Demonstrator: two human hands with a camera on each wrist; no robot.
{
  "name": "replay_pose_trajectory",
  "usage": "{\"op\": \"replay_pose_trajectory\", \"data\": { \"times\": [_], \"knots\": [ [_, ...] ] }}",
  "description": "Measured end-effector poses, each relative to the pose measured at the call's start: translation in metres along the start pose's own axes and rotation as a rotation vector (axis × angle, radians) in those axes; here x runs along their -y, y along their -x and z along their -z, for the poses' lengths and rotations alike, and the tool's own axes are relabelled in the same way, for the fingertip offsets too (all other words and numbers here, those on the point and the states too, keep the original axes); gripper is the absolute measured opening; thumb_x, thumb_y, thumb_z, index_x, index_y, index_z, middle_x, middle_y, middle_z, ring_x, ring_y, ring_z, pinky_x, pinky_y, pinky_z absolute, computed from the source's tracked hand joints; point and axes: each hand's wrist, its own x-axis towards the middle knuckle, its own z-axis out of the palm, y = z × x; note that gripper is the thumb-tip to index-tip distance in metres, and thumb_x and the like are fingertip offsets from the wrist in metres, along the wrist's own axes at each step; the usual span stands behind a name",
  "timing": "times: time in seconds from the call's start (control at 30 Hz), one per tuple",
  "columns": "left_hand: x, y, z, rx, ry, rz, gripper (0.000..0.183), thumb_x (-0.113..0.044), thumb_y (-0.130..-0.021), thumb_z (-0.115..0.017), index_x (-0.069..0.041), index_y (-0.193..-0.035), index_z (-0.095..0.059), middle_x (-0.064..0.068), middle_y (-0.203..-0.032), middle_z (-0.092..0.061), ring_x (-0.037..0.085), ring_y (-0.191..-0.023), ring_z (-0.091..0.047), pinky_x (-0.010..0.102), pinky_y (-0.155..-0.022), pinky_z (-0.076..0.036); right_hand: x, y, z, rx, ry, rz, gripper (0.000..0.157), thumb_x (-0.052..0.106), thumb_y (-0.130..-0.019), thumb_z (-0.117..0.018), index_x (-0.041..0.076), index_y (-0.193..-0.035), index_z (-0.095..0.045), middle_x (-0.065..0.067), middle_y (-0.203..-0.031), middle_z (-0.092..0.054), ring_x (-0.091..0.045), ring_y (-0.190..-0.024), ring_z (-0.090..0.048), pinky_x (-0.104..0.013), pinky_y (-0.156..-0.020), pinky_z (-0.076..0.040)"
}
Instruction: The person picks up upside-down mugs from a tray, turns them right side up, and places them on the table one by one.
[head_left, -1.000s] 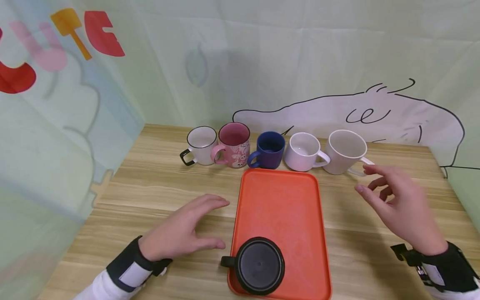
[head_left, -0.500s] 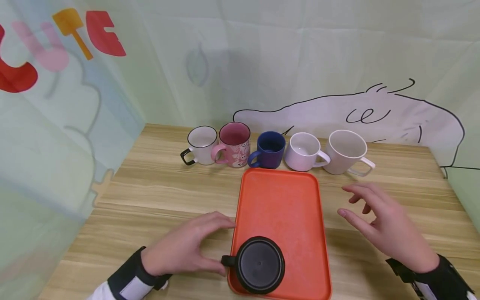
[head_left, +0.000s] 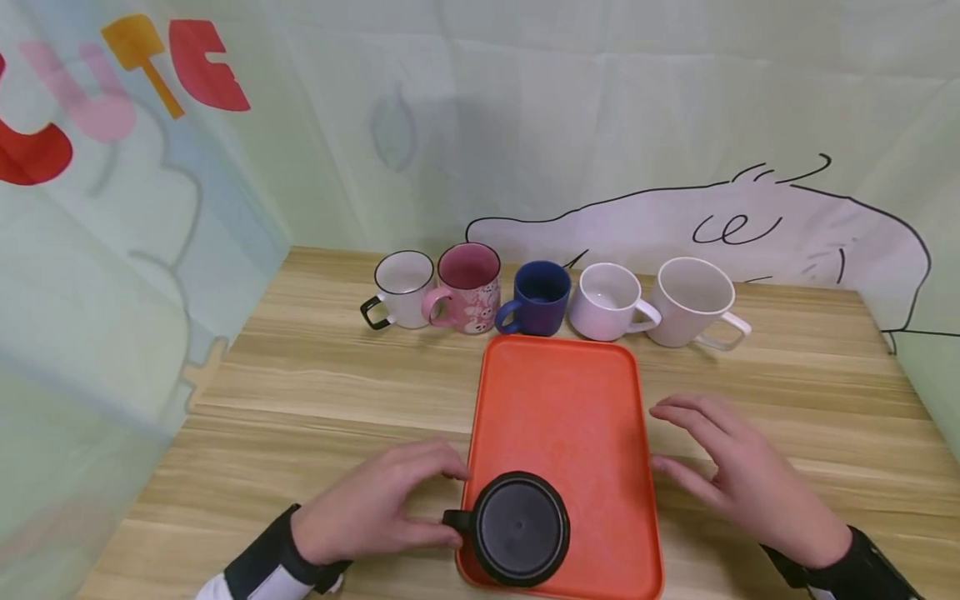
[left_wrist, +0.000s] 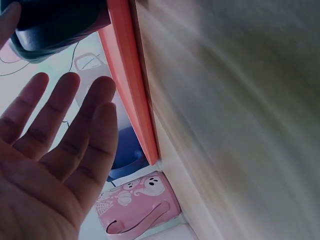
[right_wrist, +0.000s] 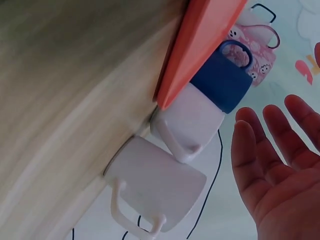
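Note:
An orange-red tray lies lengthwise between my hands. On its near left corner stands a black mug, flat round face up and handle to the left. My left hand is beside that handle, thumb tip right at it and fingertips at the tray's left edge; its fingers look extended in the left wrist view. Along the tray's right edge my right hand reaches in, fingers loosely extended and holding nothing. The right wrist view shows its fingers apart from the mugs behind.
Behind the tray stands a row of mugs: white with black rim, pink patterned, dark blue, small white and larger white. A printed cloth backdrop rises behind the wooden table.
My right hand has come from beside the larger white mug, left and toward me, to the tray's right edge. My left hand has moved nearer, to the black mug's handle. The mugs and tray stayed put.

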Motion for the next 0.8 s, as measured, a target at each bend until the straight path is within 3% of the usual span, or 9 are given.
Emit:
{"op": "replay_pose_trajectory", "data": {
  "times": [0.2, 0.4, 0.5, 0.8],
  "knots": [
    [-0.001, -0.001, -0.002, 0.000, 0.042, 0.005, 0.036, -0.043, -0.085, -0.076, -0.027, -0.116, -0.065, -0.013, -0.108, -0.065, 0.007, -0.098, -0.063, 0.028, -0.086, -0.053, 0.007, 0.004, -0.006, 0.083, 0.004, 0.000, 0.061, 0.037, -0.077, -0.084, 0.020, -0.131, -0.062, 0.006, -0.132, -0.055, -0.010, -0.119, -0.051, -0.024, -0.100, -0.043],
    [0.003, -0.001, -0.008, -0.036, 0.033, -0.104, 0.024, -0.033, -0.086, -0.078, -0.025, -0.105, -0.067, -0.014, -0.098, -0.063, 0.002, -0.086, -0.059, 0.023, -0.075, -0.053, 0.013, 0.007, -0.016, 0.052, -0.029, 0.085, 0.060, 0.037, -0.080, -0.081, 0.019, -0.133, -0.060, 0.004, -0.132, -0.055, -0.012, -0.119, -0.051, -0.017, -0.103, -0.036],
    [0.002, -0.001, -0.010, -0.040, 0.014, -0.124, 0.020, -0.033, -0.087, -0.077, -0.025, -0.103, -0.068, -0.016, -0.095, -0.062, 0.001, -0.082, -0.057, 0.019, -0.072, -0.051, 0.015, 0.009, -0.020, 0.068, -0.031, 0.081, 0.058, 0.040, -0.082, -0.079, 0.019, -0.133, -0.060, 0.005, -0.132, -0.054, -0.010, -0.119, -0.050, -0.016, -0.102, -0.036],
    [-0.005, -0.002, -0.009, 0.034, 0.021, -0.049, 0.017, -0.035, -0.092, -0.071, -0.024, -0.105, -0.071, -0.018, -0.093, -0.062, -0.002, -0.077, -0.055, 0.012, -0.068, -0.047, 0.019, 0.013, -0.028, 0.024, -0.074, 0.125, 0.061, 0.034, -0.078, -0.083, 0.017, -0.132, -0.061, 0.005, -0.131, -0.055, -0.010, -0.117, -0.052, -0.017, -0.101, -0.036]
  ]
}}
